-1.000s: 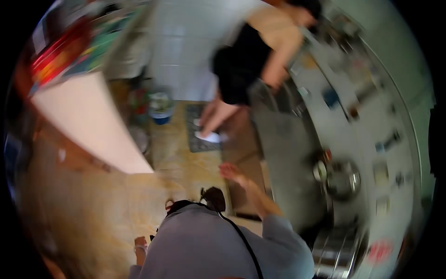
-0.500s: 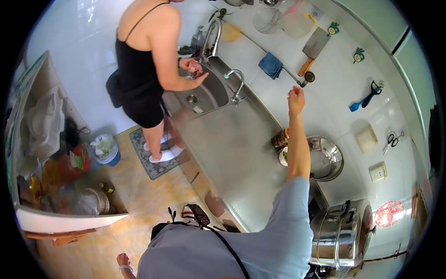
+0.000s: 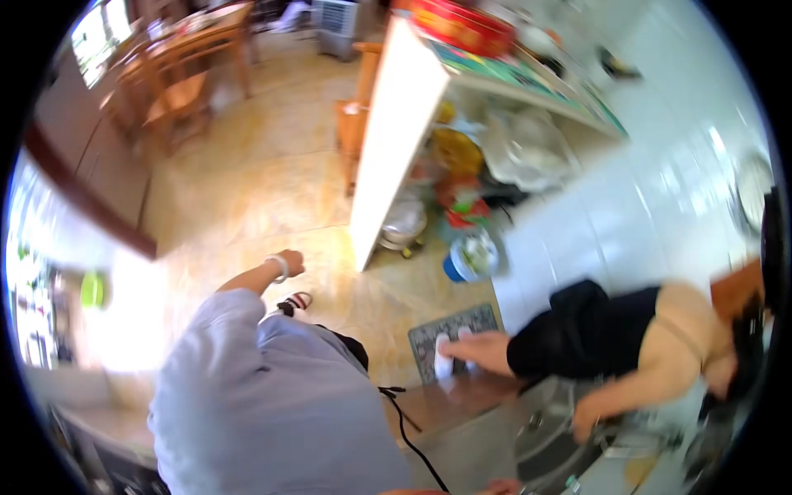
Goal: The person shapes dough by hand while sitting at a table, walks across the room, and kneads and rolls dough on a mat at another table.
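Note:
My left hand [image 3: 290, 262], with a pale bracelet at the wrist, hangs over the tiled floor [image 3: 272, 198] in loosely curled fingers, and nothing shows in it. It is nearest to the white side of the open shelf unit [image 3: 388, 124], apart from it. At the bottom edge my right hand [image 3: 502, 487] is partly cut off and blurred over the steel counter [image 3: 462, 454], so its fingers cannot be made out. Beyond it lies the sink [image 3: 549, 433], where another person's arm [image 3: 615, 404] reaches in.
The other person [image 3: 610, 330] stands on a patterned mat [image 3: 417, 346] by the sink. A blue bin [image 3: 454, 266] holds greenish waste. Plastic containers [image 3: 528, 148] fill the shelf. A wooden chair [image 3: 177, 95] and table [image 3: 223, 21] stand at the far left.
The view has swung from the wall and counter toward the shelf unit and the farther room. My right hand has come down from near the wall, and my left now shows higher in view.

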A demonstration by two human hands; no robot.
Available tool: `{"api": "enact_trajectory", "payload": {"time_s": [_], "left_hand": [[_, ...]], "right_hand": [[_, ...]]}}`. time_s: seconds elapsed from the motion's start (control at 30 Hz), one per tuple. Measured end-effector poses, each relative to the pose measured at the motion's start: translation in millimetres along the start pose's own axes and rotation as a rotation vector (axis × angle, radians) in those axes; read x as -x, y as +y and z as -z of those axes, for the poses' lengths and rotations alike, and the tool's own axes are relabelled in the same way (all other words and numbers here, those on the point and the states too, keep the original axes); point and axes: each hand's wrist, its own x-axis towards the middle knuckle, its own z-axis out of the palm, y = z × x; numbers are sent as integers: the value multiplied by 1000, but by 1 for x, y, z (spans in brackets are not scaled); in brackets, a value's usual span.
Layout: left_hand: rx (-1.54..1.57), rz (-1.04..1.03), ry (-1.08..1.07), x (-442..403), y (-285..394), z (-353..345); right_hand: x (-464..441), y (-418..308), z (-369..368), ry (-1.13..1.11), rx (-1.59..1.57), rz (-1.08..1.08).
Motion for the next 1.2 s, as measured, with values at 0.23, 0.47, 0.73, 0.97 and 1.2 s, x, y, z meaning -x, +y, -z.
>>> {"api": "enact_trajectory", "payload": {"time_s": [0.23, 0.47, 0.73, 0.97, 1.2], "left_hand": [[162, 139, -16, 39, -85, 20], [232, 355, 35, 9, -326, 13], [523, 428, 431, -53, -479, 143], [781, 622, 565, -161, -556, 243], [1299, 1074, 684, -210, -678, 285]], "right_hand": [[178, -68, -168, -939, -887, -487], [222, -207, -305, -1335, -778, -538], [220, -437, -433, -1535, -279, -128], [258, -585, -574, -1748, 213, 482], [281, -973, -837, -1581, -255, 861]]}}
